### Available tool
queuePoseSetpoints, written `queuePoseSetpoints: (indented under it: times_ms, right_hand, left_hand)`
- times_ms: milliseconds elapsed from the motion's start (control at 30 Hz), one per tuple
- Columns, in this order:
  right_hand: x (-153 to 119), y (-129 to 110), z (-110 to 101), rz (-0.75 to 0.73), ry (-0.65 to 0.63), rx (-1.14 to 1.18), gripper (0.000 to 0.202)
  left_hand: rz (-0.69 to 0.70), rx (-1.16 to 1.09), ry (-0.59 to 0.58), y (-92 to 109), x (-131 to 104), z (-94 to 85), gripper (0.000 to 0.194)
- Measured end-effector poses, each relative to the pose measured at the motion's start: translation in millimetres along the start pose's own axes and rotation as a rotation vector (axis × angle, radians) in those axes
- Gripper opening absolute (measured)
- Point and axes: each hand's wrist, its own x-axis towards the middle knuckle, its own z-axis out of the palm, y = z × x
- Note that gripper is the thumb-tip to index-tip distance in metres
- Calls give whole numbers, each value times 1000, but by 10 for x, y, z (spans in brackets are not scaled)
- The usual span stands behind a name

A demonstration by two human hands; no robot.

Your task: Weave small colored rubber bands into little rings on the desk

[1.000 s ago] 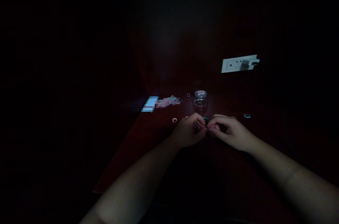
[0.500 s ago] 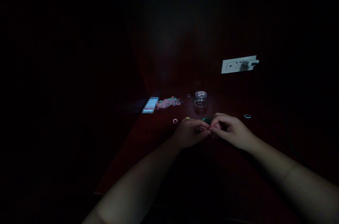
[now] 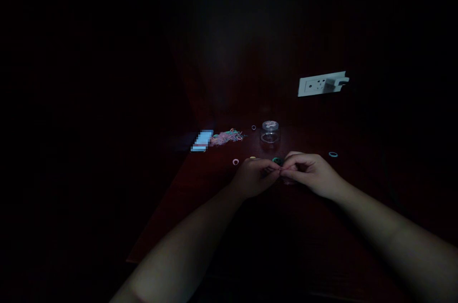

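Observation:
My left hand (image 3: 255,177) and my right hand (image 3: 310,173) meet over the dark red table, thumbs and fingertips pinched together. Whatever sits between the fingertips is too small and dim to make out. Just beyond the fingers lies a green ring-shaped band (image 3: 276,160). A yellow band (image 3: 252,157) shows partly behind my left hand, and a pink band (image 3: 235,161) rests to its left. Behind the hands stands a clear round jar (image 3: 270,133) with its lid on.
A tangled heap of small colored bands (image 3: 228,137) lies beside a lit, pixelated screen (image 3: 202,141) at the table's left edge. One pale band (image 3: 254,127) lies near the jar, a blue band (image 3: 333,154) to the right. A white wall socket (image 3: 322,84) holds a plug.
Both hands stay pinched together, their joined fingertips shifted slightly left and up in the picture. The whole view has moved a little; the things on the table lie as before.

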Motion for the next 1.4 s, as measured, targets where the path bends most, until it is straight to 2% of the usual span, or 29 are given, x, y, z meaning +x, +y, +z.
queuePoseSetpoints:
  times_ms: [167,467,867,1100,1267,1400]
  right_hand:
    - [1,23,-9,58,-13,49,22]
    - [-11,22,-39,108,-99,53,28]
    - [6,19,-23,82,-83,-115,29]
    - [-3,12,-30,27,-109,-259,28]
    - [-11,-1,-31,19,-106,-267,28]
    - [-14,-3,-27,12,-104,-266,27]
  left_hand:
    - [-18,4,13,47,1,-26,13]
    - [-38,16,-33,18,-6,-16,11]
    - [22,13,29,54,8,-20,8]
    - [-113,-69,60,63,4,-4,12]
    - [-180,-79,81,58,3,22,9]
    - [-234,-194,56,38,4,48,10]
